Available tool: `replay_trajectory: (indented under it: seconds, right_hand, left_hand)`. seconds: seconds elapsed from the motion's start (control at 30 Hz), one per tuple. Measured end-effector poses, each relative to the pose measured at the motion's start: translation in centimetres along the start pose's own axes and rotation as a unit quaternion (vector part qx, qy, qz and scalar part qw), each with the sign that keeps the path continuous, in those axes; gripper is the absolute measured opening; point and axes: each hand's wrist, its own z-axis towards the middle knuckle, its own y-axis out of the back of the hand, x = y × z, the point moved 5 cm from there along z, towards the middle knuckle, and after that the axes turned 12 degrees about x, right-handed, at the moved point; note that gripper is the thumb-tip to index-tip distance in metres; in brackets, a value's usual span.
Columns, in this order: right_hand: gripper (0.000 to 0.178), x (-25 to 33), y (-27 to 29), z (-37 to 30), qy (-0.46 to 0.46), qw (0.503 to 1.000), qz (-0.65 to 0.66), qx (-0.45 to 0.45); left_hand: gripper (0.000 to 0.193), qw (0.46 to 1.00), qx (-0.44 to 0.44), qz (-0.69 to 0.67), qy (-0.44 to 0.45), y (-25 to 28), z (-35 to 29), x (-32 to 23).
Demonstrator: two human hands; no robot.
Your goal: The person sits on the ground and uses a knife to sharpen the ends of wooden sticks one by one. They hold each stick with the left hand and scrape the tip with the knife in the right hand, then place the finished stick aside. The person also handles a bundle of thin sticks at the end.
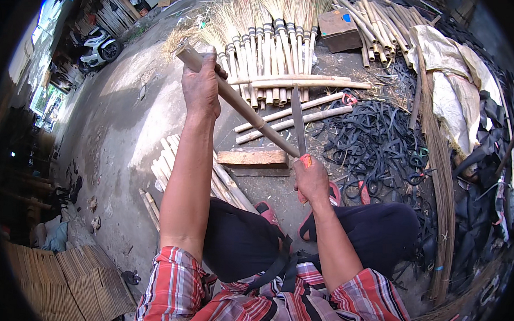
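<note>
My left hand (201, 91) is wrapped round the upper end of a bamboo pole (245, 113), which slants down to the right in front of me. In my right hand (312, 181) is a long-bladed knife (298, 121), its blade pointing up and away. The pole's lower end meets the knife near my right fist; whether that hand touches the pole I cannot tell. Below the pole, a wooden block (254, 157) lies on the ground between my feet and the loose poles. The knife's handle is mostly hidden by my fingers.
Several bamboo-handled brooms (275, 39) lie ahead, with bamboo poles (294, 119) before them. Right of these are a heap of black rubber strips (380, 141), a cardboard box (339, 31) and white sacking (445, 71). More poles (232, 185) lie by my left knee. A motorbike (100, 47) stands far left.
</note>
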Motion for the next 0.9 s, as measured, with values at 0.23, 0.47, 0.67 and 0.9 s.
replay_trajectory:
  seconds: [0.23,0.47,0.67,0.9]
  right_hand:
    - [0.03,-0.6,-0.7,-0.8,0.021,0.994,-0.089,-0.054]
    - [0.03,2.0,-5.1,-1.5,0.143,0.983,-0.1,-0.055]
    - [0.032,-1.0,-5.7,0.9,0.057,0.995,-0.08,-0.008]
    - [0.031,-2.6,-5.6,1.6,0.063,0.995,-0.067,-0.025]
  left_hand:
    - [0.05,0.993,-0.089,-0.078,0.014,-0.5,-4.7,3.0]
    - [0.028,0.988,-0.089,-0.124,0.004,-0.8,-7.3,1.8]
    - [0.033,0.983,-0.131,-0.128,0.002,0.0,-10.1,1.6]
    - [0.037,0.976,-0.109,-0.187,0.011,0.0,-9.1,1.8]
